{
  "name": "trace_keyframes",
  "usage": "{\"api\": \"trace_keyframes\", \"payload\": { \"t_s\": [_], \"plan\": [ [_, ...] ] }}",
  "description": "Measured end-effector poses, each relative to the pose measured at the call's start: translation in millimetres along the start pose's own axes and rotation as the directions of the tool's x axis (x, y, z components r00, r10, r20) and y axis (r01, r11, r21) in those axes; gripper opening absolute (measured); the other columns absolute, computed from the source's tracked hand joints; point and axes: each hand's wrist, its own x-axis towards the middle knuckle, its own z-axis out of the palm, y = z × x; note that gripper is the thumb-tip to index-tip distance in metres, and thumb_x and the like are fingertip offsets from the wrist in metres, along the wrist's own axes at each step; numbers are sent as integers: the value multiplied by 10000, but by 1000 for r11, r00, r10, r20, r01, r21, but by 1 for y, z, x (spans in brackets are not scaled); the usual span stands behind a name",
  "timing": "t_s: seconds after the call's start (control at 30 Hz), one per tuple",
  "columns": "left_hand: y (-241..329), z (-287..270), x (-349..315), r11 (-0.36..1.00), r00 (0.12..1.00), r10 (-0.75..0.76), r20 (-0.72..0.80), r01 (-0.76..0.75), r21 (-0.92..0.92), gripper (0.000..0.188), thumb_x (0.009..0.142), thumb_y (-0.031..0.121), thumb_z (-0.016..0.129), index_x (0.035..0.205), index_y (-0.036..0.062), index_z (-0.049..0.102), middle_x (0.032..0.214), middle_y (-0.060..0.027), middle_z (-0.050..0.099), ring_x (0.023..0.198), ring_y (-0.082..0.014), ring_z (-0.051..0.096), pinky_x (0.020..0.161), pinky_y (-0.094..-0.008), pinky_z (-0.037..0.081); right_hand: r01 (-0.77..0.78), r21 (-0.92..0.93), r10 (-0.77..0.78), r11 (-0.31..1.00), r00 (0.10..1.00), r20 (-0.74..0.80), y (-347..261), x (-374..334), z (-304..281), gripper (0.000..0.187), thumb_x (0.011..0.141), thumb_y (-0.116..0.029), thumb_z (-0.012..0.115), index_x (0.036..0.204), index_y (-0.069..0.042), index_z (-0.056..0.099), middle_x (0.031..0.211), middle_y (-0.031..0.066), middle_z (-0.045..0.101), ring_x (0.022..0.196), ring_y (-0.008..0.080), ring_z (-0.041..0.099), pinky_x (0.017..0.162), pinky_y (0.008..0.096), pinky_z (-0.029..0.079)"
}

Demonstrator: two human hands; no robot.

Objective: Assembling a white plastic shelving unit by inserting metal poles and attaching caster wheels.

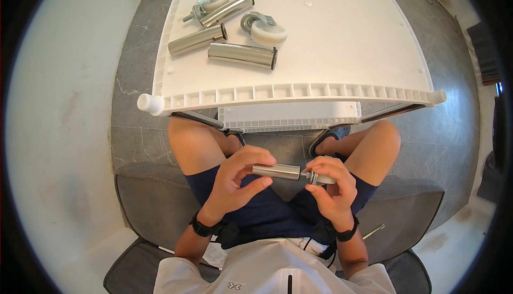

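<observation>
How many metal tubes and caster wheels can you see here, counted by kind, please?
Metal tubes: 4, three on the white panel at, one in the left hand at.
Caster wheels: 3, two on the panel at, one in the right hand at.
Total: 7

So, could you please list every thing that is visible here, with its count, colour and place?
Shiny metal tube in the hands: one, silver, over the lap.
White caster wheel in the right hand: one, mostly hidden, at the tube's end.
Loose metal tubes: three, silver, on the panel's left part.
Loose white caster wheels: two, beside those tubes.
White plastic panel: one, ahead of the knees.
Grey cushion: one, under the person.
Left hand: one, gripping the tube.
Right hand: one, holding the wheel.
</observation>
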Motion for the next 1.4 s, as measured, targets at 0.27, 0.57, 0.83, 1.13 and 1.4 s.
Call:
{"api": "trace_keyframes", "payload": {
  "t_s": [0.27,0.57,0.83,1.13,1.4],
  "plan": [
    [-3,-2,3,976,999,38,16,-41,214,262,926,15,694,1178,-5,624,1188,-121,605,1016,-176,654,837,-302,553,7,-35,-6,999,1000,29,2,-1,-2,351,763,47,792,1077,27,637,1062,202,686,945,277,693,827,342,555],
    [-3,-5,0,962,962,-274,-10,274,-13,246,920,15,690,1157,-8,629,1142,-111,627,1038,-170,621,909,-304,515,11,-43,-10,999,1000,28,1,-2,-3,350,758,51,787,1073,23,636,1056,204,684,926,286,693,821,347,554],
    [-2,-1,7,934,983,176,60,-186,306,255,930,41,695,1167,-23,628,1086,-101,642,980,-155,631,883,-296,509,29,-58,-28,998,999,26,1,-2,-3,346,763,49,781,1076,26,635,1054,204,684,921,283,693,808,340,555],
    [-5,-10,-1,981,984,-173,42,168,93,320,882,29,749,1178,9,631,1153,-121,601,1005,-192,634,878,-302,518,35,-56,-32,998,998,46,-1,1,-3,347,765,47,781,1080,26,636,1056,208,685,929,288,697,812,345,559],
    [-2,-6,3,960,997,55,59,-69,271,334,863,55,774,1163,1,639,1124,-116,633,1023,-216,639,896,-325,525,46,-64,-42,997,998,53,-2,2,-3,344,766,43,782,1078,27,638,1050,208,686,922,292,700,814,348,560]
  ]
}}
